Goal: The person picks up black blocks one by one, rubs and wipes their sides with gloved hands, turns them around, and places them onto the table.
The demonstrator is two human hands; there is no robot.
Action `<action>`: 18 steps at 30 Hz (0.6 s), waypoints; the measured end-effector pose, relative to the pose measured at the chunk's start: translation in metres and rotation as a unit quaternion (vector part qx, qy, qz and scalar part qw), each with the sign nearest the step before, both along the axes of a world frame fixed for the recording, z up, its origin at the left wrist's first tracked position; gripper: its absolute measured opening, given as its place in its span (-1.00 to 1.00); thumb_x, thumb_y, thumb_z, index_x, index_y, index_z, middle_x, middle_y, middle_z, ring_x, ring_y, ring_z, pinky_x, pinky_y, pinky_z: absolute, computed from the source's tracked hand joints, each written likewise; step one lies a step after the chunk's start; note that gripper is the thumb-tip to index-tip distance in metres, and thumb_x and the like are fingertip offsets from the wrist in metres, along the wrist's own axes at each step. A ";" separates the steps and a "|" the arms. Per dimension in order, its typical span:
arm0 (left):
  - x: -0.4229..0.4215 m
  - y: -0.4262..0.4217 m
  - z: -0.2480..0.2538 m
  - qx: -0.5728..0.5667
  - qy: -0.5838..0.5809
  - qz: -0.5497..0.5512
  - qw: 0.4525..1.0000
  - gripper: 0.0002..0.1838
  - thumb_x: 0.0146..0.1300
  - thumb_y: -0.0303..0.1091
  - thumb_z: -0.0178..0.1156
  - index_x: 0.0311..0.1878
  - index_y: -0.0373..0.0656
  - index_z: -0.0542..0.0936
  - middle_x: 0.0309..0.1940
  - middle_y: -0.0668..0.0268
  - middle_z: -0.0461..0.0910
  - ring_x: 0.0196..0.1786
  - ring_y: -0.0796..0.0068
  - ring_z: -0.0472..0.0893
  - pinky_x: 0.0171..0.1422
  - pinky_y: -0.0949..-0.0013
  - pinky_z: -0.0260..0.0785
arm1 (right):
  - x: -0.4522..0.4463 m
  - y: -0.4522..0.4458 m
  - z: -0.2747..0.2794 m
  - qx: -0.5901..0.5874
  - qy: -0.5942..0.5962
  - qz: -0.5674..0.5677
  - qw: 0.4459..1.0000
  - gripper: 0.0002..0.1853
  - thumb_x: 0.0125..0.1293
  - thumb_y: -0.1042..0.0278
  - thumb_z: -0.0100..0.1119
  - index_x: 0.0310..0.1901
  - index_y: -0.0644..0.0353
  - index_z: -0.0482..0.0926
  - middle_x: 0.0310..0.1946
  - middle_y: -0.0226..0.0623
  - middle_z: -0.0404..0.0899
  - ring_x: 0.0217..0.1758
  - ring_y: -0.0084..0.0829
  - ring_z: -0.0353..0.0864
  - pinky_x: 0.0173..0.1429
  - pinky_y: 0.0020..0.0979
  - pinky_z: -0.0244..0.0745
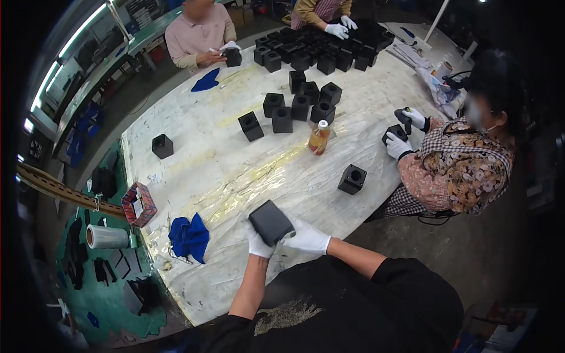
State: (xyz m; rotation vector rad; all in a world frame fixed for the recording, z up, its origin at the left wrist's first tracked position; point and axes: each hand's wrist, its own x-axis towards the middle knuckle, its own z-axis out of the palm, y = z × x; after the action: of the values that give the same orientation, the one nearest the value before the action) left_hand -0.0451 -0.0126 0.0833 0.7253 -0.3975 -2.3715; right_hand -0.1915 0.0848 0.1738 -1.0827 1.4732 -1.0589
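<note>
Between my two white-gloved hands is a black box (271,222), held above the near edge of the table with a smooth face turned up. My left hand (259,245) is closed on its lower left side. On its right side my right hand (307,235) grips the edge, fingers partly hidden by the box. A crumpled blue cloth (189,237) lies to the left of my hands. Farther right on the table, apart from my hands, stands a black box with a round hole (352,179).
A drink bottle (318,137) stands mid-table near several black boxes (282,119). More boxes are massed at the far end. One person (453,159) works at the right, two others across. A patterned basket (139,204) sits at the left edge, beside a film roll (107,237).
</note>
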 end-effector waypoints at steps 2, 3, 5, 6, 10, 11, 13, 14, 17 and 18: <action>-0.018 0.005 0.006 0.047 0.024 -0.006 0.999 -0.04 0.31 0.60 -0.19 0.45 -0.02 0.40 0.29 0.25 0.57 0.29 0.18 0.57 0.44 0.04 0.41 | -0.004 -0.001 -0.047 0.040 0.017 -0.082 0.996 -0.25 0.30 0.32 0.28 0.50 0.30 0.27 0.34 0.06 0.50 0.38 -0.27 0.52 0.40 -0.31 0.42; -0.028 0.009 0.015 0.051 0.037 -0.009 0.998 -0.06 0.34 0.58 -0.22 0.45 -0.02 0.40 0.28 0.25 0.57 0.30 0.18 0.57 0.44 0.04 0.41 | -0.007 -0.001 -0.060 0.059 0.027 -0.122 0.990 -0.28 0.30 0.35 0.27 0.48 0.30 0.30 0.28 0.05 0.57 0.31 -0.29 0.60 0.35 -0.31 0.47; -0.046 0.013 0.025 0.055 0.011 -0.014 0.998 -0.08 0.39 0.54 -0.25 0.46 -0.05 0.38 0.31 0.23 0.55 0.34 0.16 0.54 0.46 0.02 0.37 | -0.022 0.002 -0.037 -0.003 0.041 -0.165 0.985 -0.47 0.33 0.45 0.21 0.34 0.35 0.45 0.12 -0.05 0.68 0.11 -0.38 0.69 0.22 -0.34 0.55; -0.051 0.010 0.028 -0.015 0.063 -0.074 0.995 -0.06 0.40 0.52 -0.26 0.52 -0.09 0.29 0.37 0.20 0.48 0.38 0.15 0.49 0.53 0.01 0.28 | -0.037 0.005 -0.028 0.013 0.044 -0.157 0.987 -0.49 0.33 0.49 0.20 0.32 0.33 0.48 0.13 -0.12 0.68 0.13 -0.42 0.67 0.24 -0.37 0.53; -0.067 -0.009 0.046 -0.253 -0.031 -0.138 0.957 0.09 0.34 0.51 -0.02 0.67 -0.07 -0.06 0.55 0.16 0.25 0.60 0.16 0.22 0.60 0.01 0.16 | -0.075 0.008 -0.020 -0.032 -0.308 -0.311 0.898 -0.66 0.42 0.49 0.04 0.19 0.20 0.59 -0.07 -0.41 0.68 -0.18 -0.55 0.67 -0.14 -0.53 0.53; -0.071 -0.015 0.045 -0.271 -0.041 -0.121 0.954 0.02 0.38 0.35 0.09 0.66 -0.09 -0.01 0.53 0.14 0.28 0.57 0.19 0.26 0.57 0.04 0.19 | -0.093 0.009 -0.030 -0.028 -0.342 -0.314 0.885 -0.66 0.42 0.54 -0.03 0.16 0.23 0.59 -0.06 -0.39 0.68 -0.19 -0.58 0.63 -0.21 -0.53 0.52; -0.076 -0.028 0.025 -0.354 -0.175 -0.098 0.914 -0.10 0.40 0.12 0.24 0.62 -0.14 0.12 0.47 0.07 0.36 0.50 0.19 0.35 0.53 0.11 0.24 | -0.117 -0.001 0.003 -0.036 -0.426 -0.320 0.845 -0.68 0.46 0.48 -0.04 0.15 0.23 0.58 -0.10 -0.38 0.67 -0.23 -0.56 0.61 -0.29 -0.52 0.48; -0.075 -0.039 -0.013 -0.413 -0.295 -0.092 0.857 -0.15 0.38 0.05 0.27 0.58 -0.16 0.21 0.43 0.03 0.40 0.46 0.15 0.41 0.52 0.14 0.26 | -0.131 -0.006 0.012 -0.045 -0.446 -0.329 0.831 -0.70 0.48 0.45 -0.05 0.14 0.23 0.58 -0.11 -0.37 0.66 -0.25 -0.54 0.60 -0.32 -0.52 0.47; -0.060 -0.050 -0.085 -0.479 -0.483 -0.027 0.732 -0.49 0.29 -0.31 0.34 0.29 -0.23 0.57 0.23 0.00 0.59 0.32 0.10 0.55 0.45 0.22 0.34 | -0.216 -0.016 -0.025 -0.068 -0.447 -0.406 0.794 -0.77 0.51 0.34 -0.04 0.03 0.19 0.58 -0.21 -0.34 0.65 -0.28 -0.50 0.59 -0.38 -0.51 0.43; -0.051 -0.050 -0.093 -0.485 -0.479 -0.025 0.731 -0.52 0.28 -0.35 0.35 0.26 -0.23 0.60 0.21 0.04 0.62 0.31 0.12 0.57 0.44 0.24 0.35 | -0.239 -0.030 -0.019 -0.071 -0.372 -0.453 0.807 -0.81 0.49 0.34 0.00 -0.04 0.17 0.58 -0.25 -0.34 0.64 -0.33 -0.51 0.56 -0.38 -0.50 0.41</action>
State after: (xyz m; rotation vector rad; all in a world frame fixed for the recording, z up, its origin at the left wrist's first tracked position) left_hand -0.0963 -0.0626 -0.0099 1.2866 -1.8928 -1.2420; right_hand -0.4306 0.0546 0.1546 0.1072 1.2130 -1.9902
